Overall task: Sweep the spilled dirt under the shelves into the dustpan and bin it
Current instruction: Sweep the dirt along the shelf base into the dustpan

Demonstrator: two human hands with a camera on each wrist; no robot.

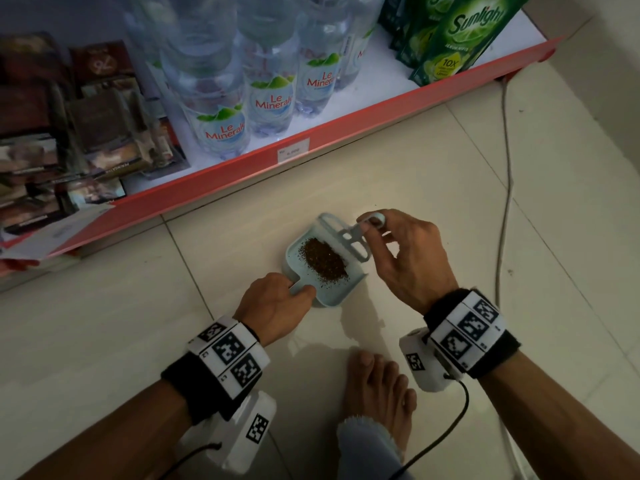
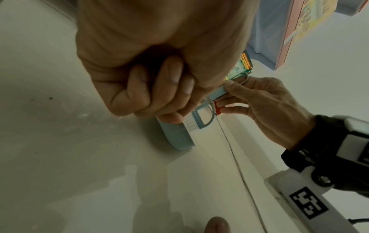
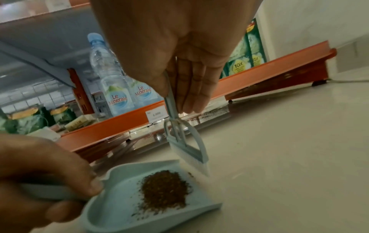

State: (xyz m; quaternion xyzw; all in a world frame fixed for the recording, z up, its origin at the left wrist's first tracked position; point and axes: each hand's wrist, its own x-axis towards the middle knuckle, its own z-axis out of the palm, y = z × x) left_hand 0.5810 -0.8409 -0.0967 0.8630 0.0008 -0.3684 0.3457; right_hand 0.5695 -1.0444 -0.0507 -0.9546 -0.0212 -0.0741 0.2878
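Observation:
A small light-blue dustpan [image 1: 332,292] sits on the tiled floor in front of the bottom shelf. A heap of brown dirt [image 1: 323,259] lies in its middle, also clear in the right wrist view as dirt [image 3: 165,189]. My left hand [image 1: 294,292] grips the pan's short handle, fingers curled round it [image 2: 159,94]. My right hand [image 1: 372,225] pinches the thin handle of a matching blue brush [image 1: 351,237]. The brush's white bristles [image 3: 197,165] point down at the pan's open lip. The brush's frame and bristles show beside the pan in the left wrist view [image 2: 197,116].
The red-edged bottom shelf [image 1: 311,147] carries water bottles [image 1: 225,126], green detergent pouches [image 1: 460,39] and dark packets [image 1: 69,133]. Dark specks [image 3: 211,112] lie on the floor by the shelf's foot. A cable [image 1: 505,168] runs along the floor at right. My bare foot [image 1: 377,386] is behind the pan.

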